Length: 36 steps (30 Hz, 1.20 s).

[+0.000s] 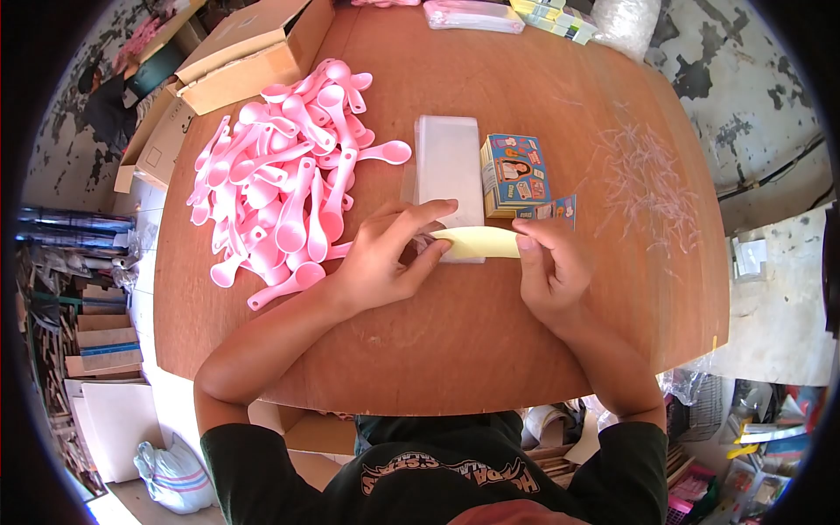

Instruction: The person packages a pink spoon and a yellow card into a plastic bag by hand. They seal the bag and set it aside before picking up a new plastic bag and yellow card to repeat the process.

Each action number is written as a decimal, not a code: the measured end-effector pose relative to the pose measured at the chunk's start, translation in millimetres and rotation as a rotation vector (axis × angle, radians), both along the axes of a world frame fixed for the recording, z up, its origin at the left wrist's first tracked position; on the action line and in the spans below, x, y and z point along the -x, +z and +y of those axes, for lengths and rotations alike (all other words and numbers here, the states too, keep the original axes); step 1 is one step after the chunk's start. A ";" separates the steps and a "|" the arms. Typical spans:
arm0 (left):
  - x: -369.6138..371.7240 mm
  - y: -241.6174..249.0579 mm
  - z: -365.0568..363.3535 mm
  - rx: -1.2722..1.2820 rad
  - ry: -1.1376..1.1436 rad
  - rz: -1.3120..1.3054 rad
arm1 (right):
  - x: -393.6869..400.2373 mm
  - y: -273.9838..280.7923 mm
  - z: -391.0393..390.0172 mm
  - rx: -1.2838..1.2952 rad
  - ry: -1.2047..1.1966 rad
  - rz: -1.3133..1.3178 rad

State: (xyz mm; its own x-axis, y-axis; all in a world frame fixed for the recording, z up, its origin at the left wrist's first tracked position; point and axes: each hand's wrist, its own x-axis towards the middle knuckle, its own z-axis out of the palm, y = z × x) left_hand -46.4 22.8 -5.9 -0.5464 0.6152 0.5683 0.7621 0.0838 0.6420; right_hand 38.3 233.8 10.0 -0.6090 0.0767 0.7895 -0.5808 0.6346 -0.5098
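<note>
A pale yellow card (479,242), slightly bowed, stretches between my two hands over the near middle of the table. My left hand (389,254) pinches its left end between fingers and thumb, with a bit of clear plastic by the fingertips. Its right end is gripped by my right hand (553,264), the fingers curled in. Just beyond the card lies a stack of clear plastic bags (449,162). Beside it stands a stack of printed blue cards (518,171), with a few loose cards (560,210) at its near right corner.
Pink spoons (280,175) form a large heap at the left of the wooden table (394,350). Behind them is an open cardboard box (254,57). Thin plastic strips (647,184) lie scattered at the right. Plastic packs (472,16) and yellow-green bundles (556,17) sit along the far edge.
</note>
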 end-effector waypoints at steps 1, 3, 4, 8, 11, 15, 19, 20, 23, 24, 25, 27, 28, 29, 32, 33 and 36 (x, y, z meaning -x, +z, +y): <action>-0.1 1.2 -0.5 0.000 0.000 0.000 | -0.6 0.2 -0.3 -0.016 0.025 -0.015; -0.3 4.5 -1.4 0.044 -0.022 0.044 | -1.6 1.1 -1.4 -0.031 0.050 -0.030; 0.3 4.0 -0.6 0.044 -0.022 0.044 | -1.9 2.0 -2.5 -0.054 0.076 -0.029; 1.6 2.5 3.1 -0.031 -0.106 0.241 | -0.5 0.6 -3.4 -0.136 0.155 0.004; -0.4 1.7 4.4 -0.040 -0.128 0.271 | -0.9 1.6 -3.8 -0.179 0.174 0.027; -0.2 3.2 5.1 -0.045 -0.112 0.298 | -0.4 1.2 -6.7 -0.144 0.163 0.032; -0.8 5.6 4.6 -0.021 -0.102 0.280 | 0.9 -2.9 -6.8 -0.107 0.137 0.059; -1.1 6.6 5.1 -0.013 -0.087 0.272 | 0.6 -3.2 -6.5 -0.106 0.132 0.055; -0.5 5.3 5.2 0.008 -0.076 0.259 | 0.5 -1.9 -6.2 -0.113 0.130 0.058; -0.2 4.7 5.1 0.020 -0.078 0.255 | 0.4 -2.0 -5.9 -0.114 0.129 0.058; -0.5 5.2 5.3 0.019 -0.078 0.255 | 0.4 -2.2 -5.7 -0.119 0.129 0.063; -1.4 6.8 5.1 0.028 -0.077 0.264 | 0.2 -1.8 -5.6 -0.125 0.130 0.069; -1.5 7.2 4.9 0.027 -0.076 0.265 | 0.1 -1.0 -5.8 -0.127 0.131 0.069; -1.6 7.5 4.8 0.033 -0.080 0.273 | 0.3 -0.4 -6.2 -0.129 0.132 0.069; -1.1 6.7 4.2 0.042 -0.086 0.280 | 0.7 -0.1 -6.9 -0.125 0.135 0.067; -1.0 6.3 4.2 0.046 -0.089 0.279 | 0.7 0.3 -6.9 -0.126 0.135 0.067; -1.1 5.9 4.4 0.038 -0.099 0.277 | 0.6 0.7 -6.5 -0.137 0.143 0.059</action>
State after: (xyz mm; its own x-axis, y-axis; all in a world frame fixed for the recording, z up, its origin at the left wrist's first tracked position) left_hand -45.3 27.2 0.0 -0.3102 0.6817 0.6626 0.9135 0.0207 0.4064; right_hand 37.8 227.3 10.7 -0.5583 -0.1176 0.8213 -0.6962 0.6048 -0.3866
